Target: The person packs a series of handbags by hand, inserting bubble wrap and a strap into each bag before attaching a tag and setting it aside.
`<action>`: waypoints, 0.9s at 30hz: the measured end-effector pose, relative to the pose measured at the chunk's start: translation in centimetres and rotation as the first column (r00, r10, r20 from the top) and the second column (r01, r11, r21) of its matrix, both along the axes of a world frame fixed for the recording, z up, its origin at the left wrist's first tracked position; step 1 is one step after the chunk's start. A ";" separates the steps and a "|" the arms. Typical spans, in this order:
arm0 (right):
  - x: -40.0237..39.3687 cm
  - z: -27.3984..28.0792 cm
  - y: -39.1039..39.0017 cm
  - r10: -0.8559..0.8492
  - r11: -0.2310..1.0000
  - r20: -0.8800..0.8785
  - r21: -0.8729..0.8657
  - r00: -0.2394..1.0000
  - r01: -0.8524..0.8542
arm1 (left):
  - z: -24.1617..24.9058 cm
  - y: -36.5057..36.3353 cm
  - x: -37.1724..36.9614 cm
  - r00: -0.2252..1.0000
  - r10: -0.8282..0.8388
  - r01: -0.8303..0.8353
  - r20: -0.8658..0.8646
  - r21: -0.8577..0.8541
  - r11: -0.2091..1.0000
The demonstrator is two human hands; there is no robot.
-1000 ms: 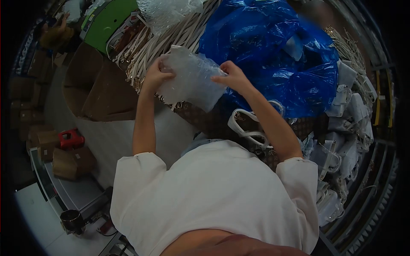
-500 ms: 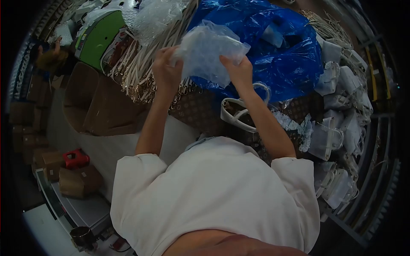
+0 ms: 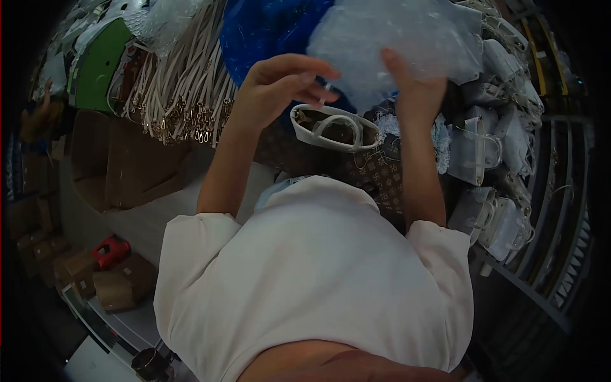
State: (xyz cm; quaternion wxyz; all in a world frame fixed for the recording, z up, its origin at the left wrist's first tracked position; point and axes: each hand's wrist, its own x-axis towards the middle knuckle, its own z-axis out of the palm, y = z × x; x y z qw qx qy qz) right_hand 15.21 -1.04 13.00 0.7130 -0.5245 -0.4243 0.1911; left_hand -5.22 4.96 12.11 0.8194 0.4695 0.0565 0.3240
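A cloudy, see-through sheet of bubble wrap point(image 3: 382, 38) spreads out ahead of me, smeared by motion. My right hand point(image 3: 420, 89) grips its lower edge, thumb up against the plastic. To the left of the sheet, my left hand point(image 3: 277, 89) is open, its fingers bent and apart, close to the sheet's edge. Below and between the hands stands a white handbag point(image 3: 312, 135) with its top open and a handle arched over it. Crumpled bluish-white material point(image 3: 442, 143) lies to the right of the handbag, partly hidden by my right forearm.
Blue plastic point(image 3: 261, 38) lies behind my left hand. White straps with gold clasps point(image 3: 184, 83) hang in a bundle at left, beside a green panel point(image 3: 98, 67). An open cardboard box point(image 3: 127, 159) stands below. Wrapped white bags point(image 3: 471, 149) pile up at right. Another person is at far left.
The bubble wrap has gone from a crumpled bundle between both hands to a wide sheet at the right. My left hand has let go. The view has shifted, showing more of the handbag.
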 end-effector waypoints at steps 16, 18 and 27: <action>-2.5 -9.3 -2.5 0.697 0.697 0.711 -0.703 -0.093 -0.143 | -14.7 -0.7 0.3 0.766 0.434 0.141 -0.473 0.784 0.605; -2.7 -11.5 -1.2 0.750 0.658 0.660 -0.737 0.048 -0.154 | -14.5 -0.4 0.3 0.805 0.399 0.219 -0.439 0.845 0.489; -1.3 -11.6 -2.5 0.756 0.637 0.652 -0.755 -0.064 -0.158 | -15.4 -0.8 0.5 0.756 0.506 0.225 -0.415 0.891 0.394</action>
